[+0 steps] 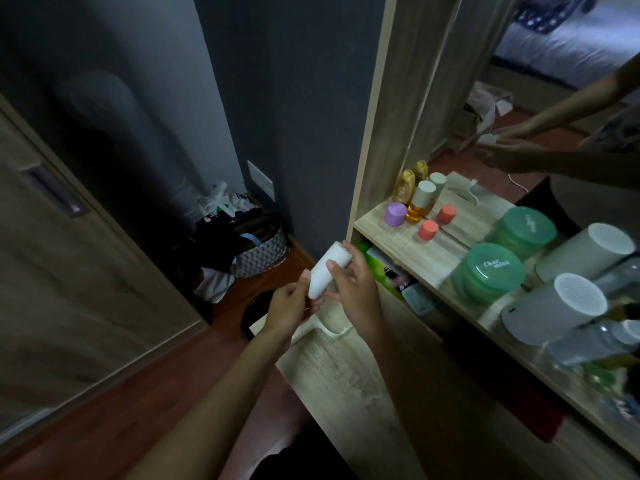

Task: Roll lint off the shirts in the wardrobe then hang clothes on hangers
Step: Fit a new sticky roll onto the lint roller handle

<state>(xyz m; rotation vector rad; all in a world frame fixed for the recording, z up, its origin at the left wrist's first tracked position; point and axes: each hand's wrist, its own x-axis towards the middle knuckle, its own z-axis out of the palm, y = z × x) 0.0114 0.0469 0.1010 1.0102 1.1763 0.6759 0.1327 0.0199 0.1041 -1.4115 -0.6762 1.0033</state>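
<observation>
- The left hand [289, 308] is wrapped around the lower end of the white lint roller [325, 271], fingers closed on it with the thumb lying up along its side.
- The right hand [353, 289] pinches the upper part of the roller, thumb on the near face and fingers curled behind; both hands hold the same object.
- The roller is tilted, its upper end pointing up and right toward the corner of the wooden shelf [381, 225], and is carried in the air just left of and below that corner, touching nothing but the hands.
- Judged from this hold, the step in hand is readying the roller, perhaps peeling a sheet or pulling off a cover; which of the two cannot be told.
- No shirt or hanger is in view, so the rolling itself looks not yet begun.
- On the shelf stand small bottles [415, 202] and green tubs [488, 271], apart from the roller.
- Left of the shelf, on the floor against the dark wall, sits a patterned basket [263, 252] heaped with cloth.
- The next move would call for one hand to take the roller by its handle, then a turn away from the shelf toward the wardrobe, whose shirts lie outside this view.
</observation>
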